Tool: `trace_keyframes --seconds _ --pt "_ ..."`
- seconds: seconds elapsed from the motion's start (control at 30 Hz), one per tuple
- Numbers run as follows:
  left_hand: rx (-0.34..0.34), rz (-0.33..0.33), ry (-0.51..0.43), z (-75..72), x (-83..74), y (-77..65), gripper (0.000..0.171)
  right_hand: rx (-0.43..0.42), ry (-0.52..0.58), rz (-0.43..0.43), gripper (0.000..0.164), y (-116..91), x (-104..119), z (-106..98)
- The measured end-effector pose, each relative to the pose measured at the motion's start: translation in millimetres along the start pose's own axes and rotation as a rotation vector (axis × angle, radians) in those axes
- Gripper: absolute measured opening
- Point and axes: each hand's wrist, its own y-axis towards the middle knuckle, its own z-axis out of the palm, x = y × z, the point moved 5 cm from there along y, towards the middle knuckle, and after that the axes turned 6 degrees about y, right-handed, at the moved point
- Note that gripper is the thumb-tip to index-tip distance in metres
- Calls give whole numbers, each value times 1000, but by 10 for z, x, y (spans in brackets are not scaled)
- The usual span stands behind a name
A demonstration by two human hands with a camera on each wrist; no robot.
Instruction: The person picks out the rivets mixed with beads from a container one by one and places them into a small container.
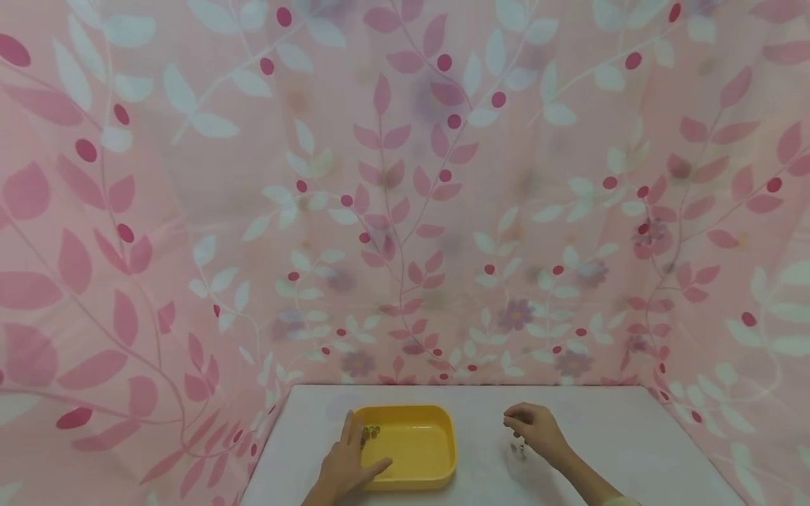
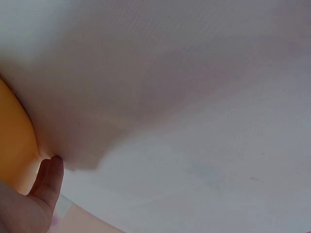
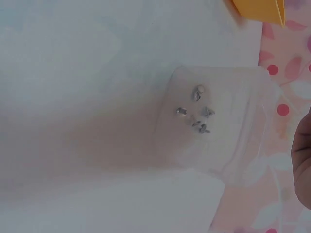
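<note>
A yellow tray (image 1: 418,485) sits on the white table, with several small round greyish pieces (image 1: 372,432) in its far left corner. My left hand (image 1: 346,460) lies against the tray's left side, fingers straight along the outer wall and thumb over the near rim. In the left wrist view those fingers (image 2: 51,182) touch the yellow wall. My right hand (image 1: 538,432) is raised over a clear plastic container (image 3: 218,150) of small shiny metal pieces (image 3: 206,111). Its fingers bend with the tips close together; I cannot tell whether a small piece is between them.
The white table (image 1: 481,400) ends at its back edge against a pink curtain (image 1: 405,211) with leaf and berry prints, which also hangs along both sides. The clear container stands to the right of the tray, with a gap of table between them.
</note>
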Motion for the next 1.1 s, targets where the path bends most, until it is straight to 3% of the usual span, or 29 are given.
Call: trace_keyframes --seconds 0.47,0.6,0.83,1.1 --pt "-18 -10 -50 33 32 -30 102 -72 -56 31 13 -171 -138 -143" --pt "-36 1 -25 15 25 2 101 -98 -87 28 12 -174 -157 -162" --pt "-26 3 -11 -4 8 9 102 -93 -92 43 16 -208 -232 -190" --pt "-7 -10 1 53 16 12 103 -86 -208 28 10 -264 -359 -186"
